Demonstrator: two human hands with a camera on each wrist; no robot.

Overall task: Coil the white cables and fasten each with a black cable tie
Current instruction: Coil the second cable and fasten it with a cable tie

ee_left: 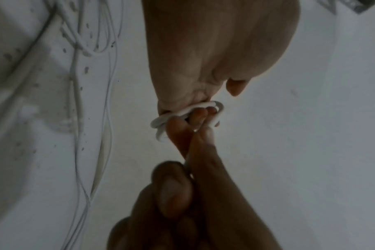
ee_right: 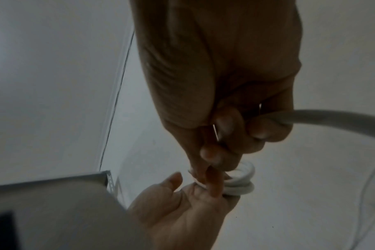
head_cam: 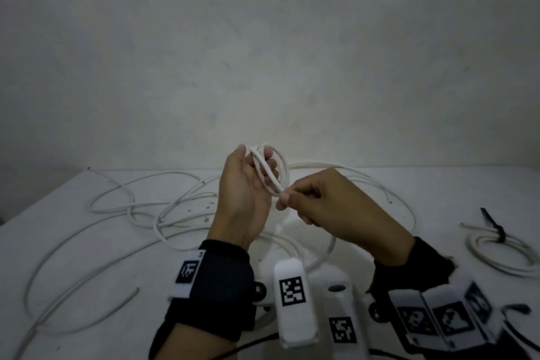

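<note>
My left hand [head_cam: 257,161] is raised over the table, holding a small coil of white cable [head_cam: 270,172] looped round its fingers. My right hand [head_cam: 285,199] meets it from the right and pinches the cable at the coil's lower edge. In the left wrist view the coil [ee_left: 188,110] sits on the left fingers, with the right fingertips [ee_left: 178,128] against it. The right wrist view shows the coil [ee_right: 241,181] beyond the right hand. The free length of cable [ee_right: 332,118] passes through that hand's curled fingers and runs off to the right.
Several loose white cables [head_cam: 163,213] sprawl over the left and middle of the white table [head_cam: 131,266]. At the right edge lies a coiled white cable [head_cam: 472,247] bound with a black cable tie [head_cam: 493,228]. A plain wall stands behind the table.
</note>
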